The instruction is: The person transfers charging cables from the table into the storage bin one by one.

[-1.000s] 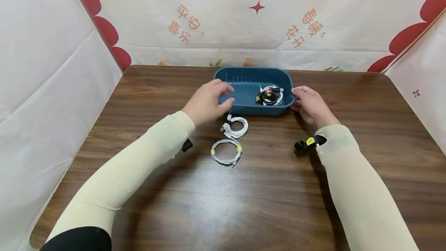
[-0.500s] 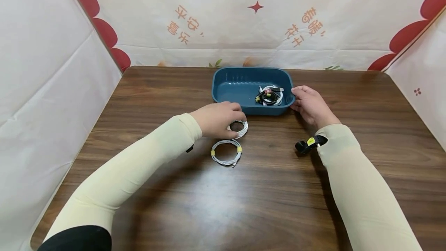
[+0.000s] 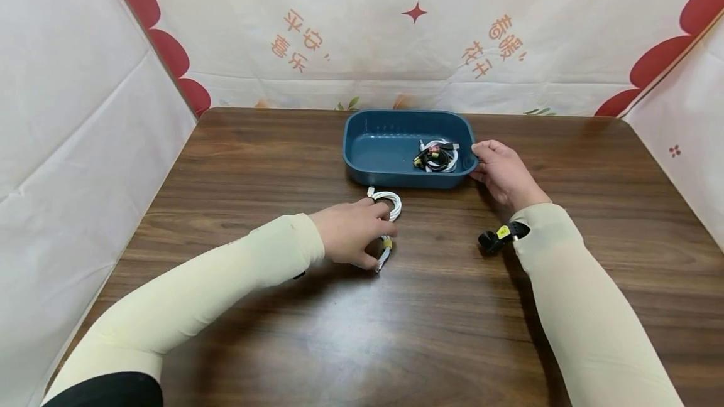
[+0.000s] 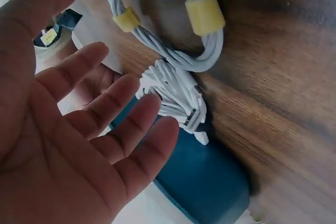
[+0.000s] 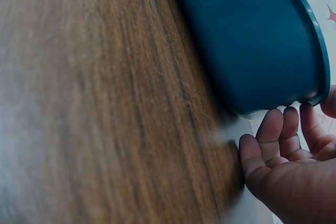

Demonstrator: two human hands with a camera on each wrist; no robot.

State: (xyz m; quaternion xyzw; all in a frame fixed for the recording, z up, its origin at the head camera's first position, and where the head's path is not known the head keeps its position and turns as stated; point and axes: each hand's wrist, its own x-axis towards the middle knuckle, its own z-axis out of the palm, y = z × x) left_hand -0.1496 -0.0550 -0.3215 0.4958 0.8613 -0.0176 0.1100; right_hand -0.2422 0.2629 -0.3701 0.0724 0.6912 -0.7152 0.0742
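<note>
I see the L hand [image 3: 353, 233] over the yellow-banded cable [image 4: 163, 52], fingers spread & loosely bent, not gripping; can't be sure from here if any fingertip touches the coil, as the hand covers most of it in the head view. On the table [image 3: 452, 306], btwn that coil and the blue box [image 3: 396, 179], I've got the white cable [image 4: 173, 93], also coiled. R hand [image 3: 506, 171], well apart from the L, pinches the box rim at its R end. Inside, near that end, sits a blk/white cable bundle [image 3: 437, 157].
</note>
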